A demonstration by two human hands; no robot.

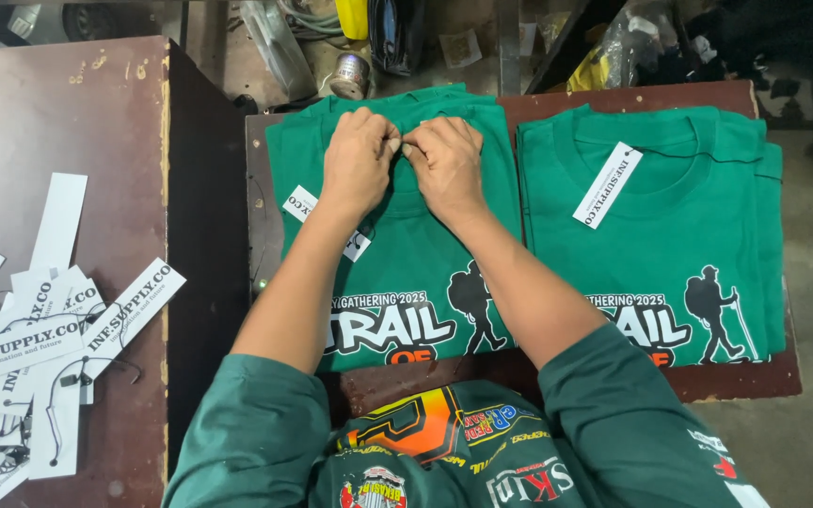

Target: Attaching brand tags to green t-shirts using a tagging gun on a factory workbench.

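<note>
Presently catalogued, head view:

- Green T-shirt [406, 254]: folded, flat on left half of low brown table [755, 376], topmost of a stack. Long axis from near edge to far edge; collar toward far edge, printed hiker graphic toward near edge. Covers table's left side nearly from edge to edge.
- Left hand [358, 162]: knuckles up, fingers curled narrow, pinching at shirt's collar. Touching right hand at fingertips. Object between fingertips too small to tell.
- Right hand [446, 165]: same posture, fingers drawn tight together at collar, just beside left hand.
- White hang tag [301, 203]: on shirt, near its left edge, partly hidden under left forearm; long axis slanted.
- Second green T-shirt [651, 235]: folded, on right half of same table, just beside first; same orientation, collar at far edge.
- White tag on second shirt [607, 185]: long narrow strip, tilted, upper end toward collar, on thin black string.
- Loose white tags [39, 329]: heap of paper strips with black strings, on separate dark brown surface [68, 122] at far left, near its near edge; strips at mixed angles.
- Metal can [351, 75]: on floor beyond table's far edge.
</note>
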